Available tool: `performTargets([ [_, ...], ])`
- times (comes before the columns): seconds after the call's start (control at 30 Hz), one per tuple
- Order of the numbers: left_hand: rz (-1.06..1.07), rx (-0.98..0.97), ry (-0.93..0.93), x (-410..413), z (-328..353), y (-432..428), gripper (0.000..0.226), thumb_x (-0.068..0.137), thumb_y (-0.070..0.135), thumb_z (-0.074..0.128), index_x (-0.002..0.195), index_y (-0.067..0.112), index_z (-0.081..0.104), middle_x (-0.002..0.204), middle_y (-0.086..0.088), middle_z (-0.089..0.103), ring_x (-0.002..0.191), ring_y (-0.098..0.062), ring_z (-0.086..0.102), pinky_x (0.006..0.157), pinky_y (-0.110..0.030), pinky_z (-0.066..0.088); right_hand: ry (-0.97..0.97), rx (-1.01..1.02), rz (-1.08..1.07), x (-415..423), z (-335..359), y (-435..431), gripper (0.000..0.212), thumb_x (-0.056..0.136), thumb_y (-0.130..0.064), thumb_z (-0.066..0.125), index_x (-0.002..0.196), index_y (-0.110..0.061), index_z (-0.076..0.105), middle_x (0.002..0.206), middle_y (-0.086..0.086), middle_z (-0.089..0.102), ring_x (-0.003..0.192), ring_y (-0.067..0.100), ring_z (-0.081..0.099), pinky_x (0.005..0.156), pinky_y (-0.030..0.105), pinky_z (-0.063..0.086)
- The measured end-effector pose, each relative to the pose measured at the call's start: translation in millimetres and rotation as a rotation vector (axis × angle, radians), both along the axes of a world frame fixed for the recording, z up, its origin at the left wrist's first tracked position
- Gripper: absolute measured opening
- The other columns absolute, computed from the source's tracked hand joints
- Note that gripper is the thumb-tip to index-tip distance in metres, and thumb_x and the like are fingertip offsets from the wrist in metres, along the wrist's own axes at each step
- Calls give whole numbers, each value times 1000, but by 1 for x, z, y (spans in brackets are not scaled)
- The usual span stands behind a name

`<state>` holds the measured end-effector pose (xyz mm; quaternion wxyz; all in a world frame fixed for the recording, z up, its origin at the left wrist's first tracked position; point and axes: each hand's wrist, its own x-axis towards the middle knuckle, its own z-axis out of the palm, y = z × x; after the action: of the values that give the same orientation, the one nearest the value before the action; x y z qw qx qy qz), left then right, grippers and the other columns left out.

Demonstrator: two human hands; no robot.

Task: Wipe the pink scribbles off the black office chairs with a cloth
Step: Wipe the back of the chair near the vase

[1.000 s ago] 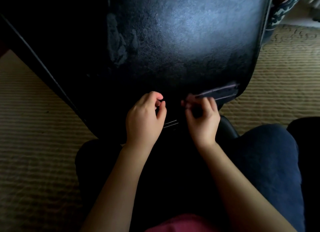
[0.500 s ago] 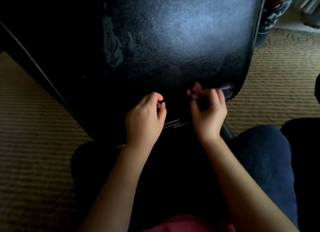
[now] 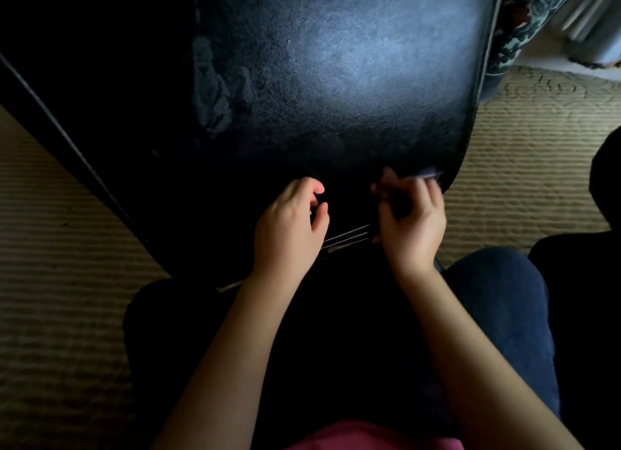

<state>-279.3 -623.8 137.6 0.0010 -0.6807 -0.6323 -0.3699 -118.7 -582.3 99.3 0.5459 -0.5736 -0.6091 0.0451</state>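
Down at the near edge of the black chair, our right hand grasps a dark cloth, blurred; our left hand curls beside it, and we cannot tell whether it holds anything. On both sides tan matting lies open; a pale patch marks the chair's lit surface.

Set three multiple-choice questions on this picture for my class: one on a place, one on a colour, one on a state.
1. The left hand and right hand are: A) at the near edge of the black leather chair; B) on the floor; C) at its far edge.
2. The ribbed floor mat is: A) red; B) beige; C) green.
3. The right hand's fingers are: A) flat; B) hidden; C) curled round a dark cloth.
Key: A, both sit at that edge; B, pale tan ribs; C, cloth pokes out past them.
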Motion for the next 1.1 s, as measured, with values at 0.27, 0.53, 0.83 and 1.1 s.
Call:
performTargets([
  [0.27,-8,0,-36,0,-5,0,19,84,13,63,102,15,59,91,4,59,78,-16,59,67,-38,52,-124,-193,149,12,-53,-7,19,75,-8,71,93,-9,66,92,9,58,85,31,60,70,33,47],
  [0.53,39,32,3,7,-10,-4,23,80,8,65,103,11,59,96,-1,59,84,-18,59,72,-21,39,1,161,-77,40,6,24,14,78,-1,64,88,-8,70,95,9,63,91,25,59,83,31,46],
  [0.83,37,11,-14,7,-12,-5,24,80,8,65,104,12,59,98,-1,59,88,-18,59,75,-22,41,-238,-15,224,40,-45,5,25,73,5,66,92,-10,69,98,6,59,92,27,58,80,36,50],
  [1.1,37,26,-8,8,-13,-6,25,79,7,66,103,10,60,97,-2,59,87,-19,59,75,-22,41,-17,199,-73,47,5,37,14,76,3,62,86,-6,68,92,13,61,88,31,59,80,36,47],
])
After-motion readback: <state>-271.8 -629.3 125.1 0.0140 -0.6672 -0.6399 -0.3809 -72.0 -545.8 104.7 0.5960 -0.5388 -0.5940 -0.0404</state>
